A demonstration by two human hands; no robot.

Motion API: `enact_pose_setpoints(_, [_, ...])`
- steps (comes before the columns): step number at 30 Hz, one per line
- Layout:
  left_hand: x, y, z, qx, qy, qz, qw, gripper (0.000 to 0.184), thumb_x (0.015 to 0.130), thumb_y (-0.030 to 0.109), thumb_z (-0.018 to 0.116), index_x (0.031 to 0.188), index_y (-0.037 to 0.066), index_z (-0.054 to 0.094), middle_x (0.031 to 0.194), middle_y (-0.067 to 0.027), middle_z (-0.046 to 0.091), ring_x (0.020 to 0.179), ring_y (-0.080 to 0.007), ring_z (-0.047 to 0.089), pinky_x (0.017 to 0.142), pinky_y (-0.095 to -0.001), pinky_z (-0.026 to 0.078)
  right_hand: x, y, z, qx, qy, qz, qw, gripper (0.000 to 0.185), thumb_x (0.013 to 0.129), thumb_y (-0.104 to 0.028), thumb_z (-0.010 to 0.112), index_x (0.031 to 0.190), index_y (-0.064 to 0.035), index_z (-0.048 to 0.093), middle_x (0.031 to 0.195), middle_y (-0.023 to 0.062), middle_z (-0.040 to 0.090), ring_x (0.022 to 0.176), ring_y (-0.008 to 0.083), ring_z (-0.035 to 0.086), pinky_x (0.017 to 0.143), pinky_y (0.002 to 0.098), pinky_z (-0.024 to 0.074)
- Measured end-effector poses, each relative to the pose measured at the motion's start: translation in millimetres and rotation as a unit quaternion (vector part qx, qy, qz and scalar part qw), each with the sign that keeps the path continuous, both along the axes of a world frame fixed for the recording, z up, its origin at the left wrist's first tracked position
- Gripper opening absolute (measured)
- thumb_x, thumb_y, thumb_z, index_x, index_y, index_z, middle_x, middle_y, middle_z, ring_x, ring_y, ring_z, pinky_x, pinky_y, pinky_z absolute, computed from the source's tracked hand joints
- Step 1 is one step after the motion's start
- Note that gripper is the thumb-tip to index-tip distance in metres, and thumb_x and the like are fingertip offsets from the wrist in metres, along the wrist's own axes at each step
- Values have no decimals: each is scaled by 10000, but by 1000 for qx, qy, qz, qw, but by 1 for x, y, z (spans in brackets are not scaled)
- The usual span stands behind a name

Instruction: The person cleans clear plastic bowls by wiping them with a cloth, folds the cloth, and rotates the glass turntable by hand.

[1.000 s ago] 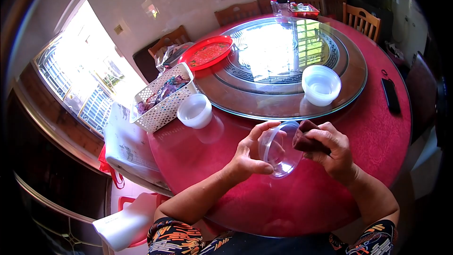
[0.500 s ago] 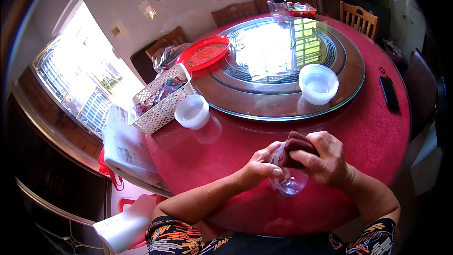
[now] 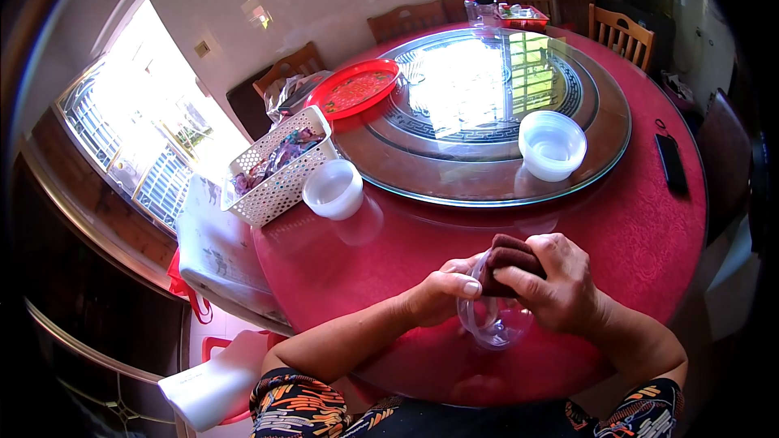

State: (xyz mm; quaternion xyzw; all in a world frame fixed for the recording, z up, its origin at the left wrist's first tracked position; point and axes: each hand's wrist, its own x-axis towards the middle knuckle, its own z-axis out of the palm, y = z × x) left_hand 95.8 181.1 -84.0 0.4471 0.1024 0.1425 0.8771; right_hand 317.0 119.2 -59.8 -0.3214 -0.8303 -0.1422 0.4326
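Observation:
Just above the table's near edge, my left hand (image 3: 446, 290) grips the rim of a clear plastic bowl (image 3: 497, 331), which is tilted on its side. A folded brown cloth (image 3: 510, 264) is pinched in my right hand (image 3: 560, 282) and pressed against the bowl's upper rim. Farther off, a stack of similar clear bowls (image 3: 552, 146) stands on the glass turntable. Another clear bowl (image 3: 333, 190) sits on the red tablecloth at the left.
A white perforated basket (image 3: 280, 186) holding wrapped items stands at the left edge. On the turntable (image 3: 454, 182) lies a red tray (image 3: 355, 91). A phone (image 3: 670, 164) is at the right; jars (image 3: 484, 10) and a red box (image 3: 522, 19) stand at the back.
The cloth and my right hand have shifted slightly down along the bowl's rim. The bowl sits a little lower, and my left hand still grips it.

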Motion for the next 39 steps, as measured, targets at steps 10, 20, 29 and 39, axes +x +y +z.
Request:
enact_pose_setpoints(10, [-3,5,-10,210,31,221,952,976,704,287,831,1535,44,380,1280,-125,596,1167,-224,583,1018,-365,470,8,2,-2,-194,46,-64,978,487,650,-85,892,1086,-80,674,894,145,646,792,349,658,665,443,554])
enact_pose_setpoints(20, [-3,2,-9,241,19,233,942,1007,692,165,888,1551,105,366,1277,-119,580,1138,-232,600,1006,-383,497,7,3,-15,-97,-72,-56,991,299,719,-206,817,1005,-177,734,799,91,580,675,267,607,569,400,516])
enact_pose_setpoints(29, [3,-4,-1,121,64,138,981,1037,683,183,880,1551,51,328,1397,-173,528,1269,-291,574,1153,-444,411,0,-3,-10,-63,-112,65,990,229,804,-245,713,1022,-252,782,996,111,585,881,267,614,706,395,521])
enact_pose_setpoints(39, [4,-6,-4,242,24,153,958,992,708,186,872,1533,25,346,1472,-176,485,1342,-274,520,1167,-426,395,-5,-7,-10,-53,-99,-106,988,202,815,-266,750,1010,-232,787,843,78,579,707,234,588,600,384,470])
